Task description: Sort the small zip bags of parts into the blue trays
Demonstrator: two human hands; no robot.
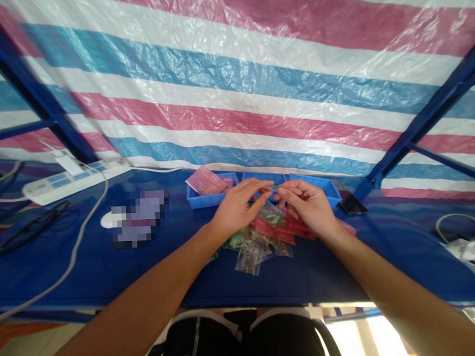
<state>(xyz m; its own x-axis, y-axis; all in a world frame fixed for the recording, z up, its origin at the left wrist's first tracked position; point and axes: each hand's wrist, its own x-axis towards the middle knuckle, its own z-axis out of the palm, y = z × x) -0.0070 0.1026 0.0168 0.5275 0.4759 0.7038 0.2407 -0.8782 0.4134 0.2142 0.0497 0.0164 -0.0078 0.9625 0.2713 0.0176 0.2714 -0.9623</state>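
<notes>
My left hand and my right hand meet fingertip to fingertip above a heap of small plastic bags on the blue table. Both hands pinch one small greenish bag between thumbs and fingers. The heap holds clear, green and red bags with thin pins inside. Behind the hands stand three blue trays; the left one holds a pink bag.
A white power strip with a cable lies at the back left. Black glasses rest at the left edge. A dark phone lies to the right, a white charger and cord at far right. A striped tarp hangs behind.
</notes>
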